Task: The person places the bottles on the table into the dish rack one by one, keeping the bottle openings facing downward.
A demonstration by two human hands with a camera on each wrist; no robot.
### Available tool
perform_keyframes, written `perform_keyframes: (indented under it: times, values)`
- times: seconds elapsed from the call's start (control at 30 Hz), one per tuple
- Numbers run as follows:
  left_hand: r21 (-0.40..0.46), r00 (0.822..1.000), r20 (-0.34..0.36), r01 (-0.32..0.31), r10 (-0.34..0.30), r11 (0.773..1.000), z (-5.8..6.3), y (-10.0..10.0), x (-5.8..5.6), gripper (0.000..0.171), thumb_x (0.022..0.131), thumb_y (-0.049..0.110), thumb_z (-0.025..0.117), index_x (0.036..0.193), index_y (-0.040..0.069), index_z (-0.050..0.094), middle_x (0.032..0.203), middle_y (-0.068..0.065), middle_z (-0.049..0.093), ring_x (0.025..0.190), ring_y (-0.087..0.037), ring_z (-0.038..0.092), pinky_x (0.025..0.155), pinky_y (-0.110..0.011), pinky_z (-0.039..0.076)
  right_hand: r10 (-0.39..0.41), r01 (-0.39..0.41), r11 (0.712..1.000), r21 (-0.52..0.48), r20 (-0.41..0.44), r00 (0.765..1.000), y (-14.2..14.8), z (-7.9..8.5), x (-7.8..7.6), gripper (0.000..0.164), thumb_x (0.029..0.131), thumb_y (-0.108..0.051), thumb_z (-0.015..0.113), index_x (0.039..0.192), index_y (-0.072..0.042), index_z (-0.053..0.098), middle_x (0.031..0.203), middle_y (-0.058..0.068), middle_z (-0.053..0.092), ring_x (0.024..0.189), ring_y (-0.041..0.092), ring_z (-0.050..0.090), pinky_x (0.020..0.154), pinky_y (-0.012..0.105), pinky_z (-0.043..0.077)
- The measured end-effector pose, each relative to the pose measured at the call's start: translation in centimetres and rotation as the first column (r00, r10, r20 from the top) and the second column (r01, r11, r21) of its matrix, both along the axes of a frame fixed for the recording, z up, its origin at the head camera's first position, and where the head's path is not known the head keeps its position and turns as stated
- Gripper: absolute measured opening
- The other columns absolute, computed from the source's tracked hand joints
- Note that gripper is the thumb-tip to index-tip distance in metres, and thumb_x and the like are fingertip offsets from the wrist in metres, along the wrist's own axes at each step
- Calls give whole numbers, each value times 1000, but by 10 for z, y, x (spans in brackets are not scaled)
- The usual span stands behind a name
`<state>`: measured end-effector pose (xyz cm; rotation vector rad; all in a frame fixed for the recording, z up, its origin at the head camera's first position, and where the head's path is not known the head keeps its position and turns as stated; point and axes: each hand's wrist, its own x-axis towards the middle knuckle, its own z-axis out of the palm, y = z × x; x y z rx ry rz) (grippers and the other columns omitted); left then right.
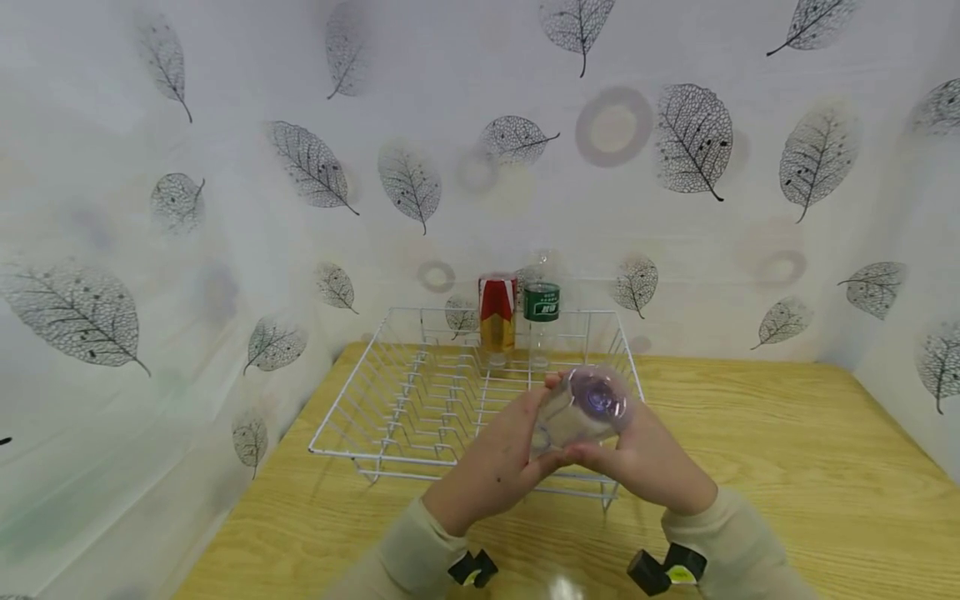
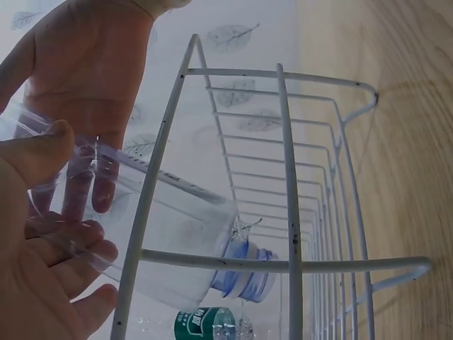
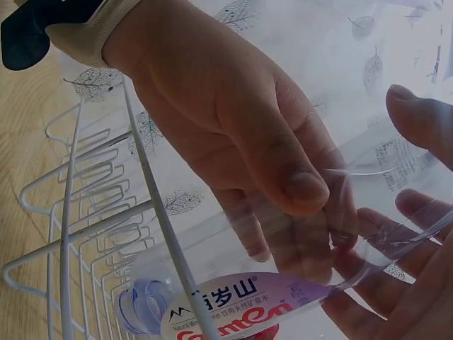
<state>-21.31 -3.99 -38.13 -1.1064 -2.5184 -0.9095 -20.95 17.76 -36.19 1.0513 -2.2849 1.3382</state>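
Both my hands hold a clear plastic water bottle (image 1: 581,417) above the near right part of a white wire dish rack (image 1: 420,459). My left hand (image 1: 491,450) grips one side and my right hand (image 1: 656,458) the other. The bottle is tilted, its base towards the head camera. In the left wrist view its bluish neck (image 2: 246,273) points away and down, beyond the rack's wires. The right wrist view shows a white, purple and red label (image 3: 241,304) on its side. Thumbs and fingers of both hands bend round the clear wall.
At the rack's back stand a red and gold container (image 1: 498,312) and a clear bottle with a green label (image 1: 542,302). The rack sits on a wood-grain table (image 1: 765,467). Behind hangs a leaf-patterned curtain (image 1: 480,50).
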Motion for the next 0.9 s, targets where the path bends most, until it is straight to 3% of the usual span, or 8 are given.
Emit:
perform_keyframes:
  times: [0.2, 0.3, 0.57, 0.9]
  values:
    - [-23, 991, -132, -16, 13, 1000, -2, 1, -3, 75, 101, 57, 51, 156, 12, 29, 131, -5, 57, 111, -14, 57, 89, -29, 54, 0, 0, 1000, 7, -29, 1000, -1, -1, -2, 80, 82, -26, 85, 149, -20, 40, 135, 0, 62, 115, 18, 62, 91, 44, 54]
    - [-23, 986, -166, -22, 18, 999, -2, 0, -5, 74, 100, 58, 53, 154, 11, 33, 130, -5, 58, 109, -15, 57, 89, -30, 53, 22, -22, 1000, -5, -31, 999, -2, -2, -2, 78, 84, -29, 83, 148, -18, 40, 137, 0, 61, 118, 18, 61, 94, 43, 53]
    - [-53, 991, -131, -20, 13, 998, 1, -4, -5, 78, 98, 51, 61, 159, 14, 29, 141, -6, 54, 122, -17, 54, 100, -36, 50, -1, 1, 1000, 7, -50, 999, -2, -2, 0, 77, 86, -38, 82, 149, -18, 40, 135, -1, 63, 116, 18, 62, 94, 43, 53]
    - [-50, 990, -142, -11, 4, 999, -1, -7, -9, 77, 98, 46, 65, 160, 16, 30, 141, -5, 57, 125, -18, 55, 102, -37, 49, -58, 59, 998, 28, -28, 998, 1, -2, -2, 80, 80, -22, 86, 146, -15, 43, 129, 0, 65, 111, 18, 64, 89, 43, 56]
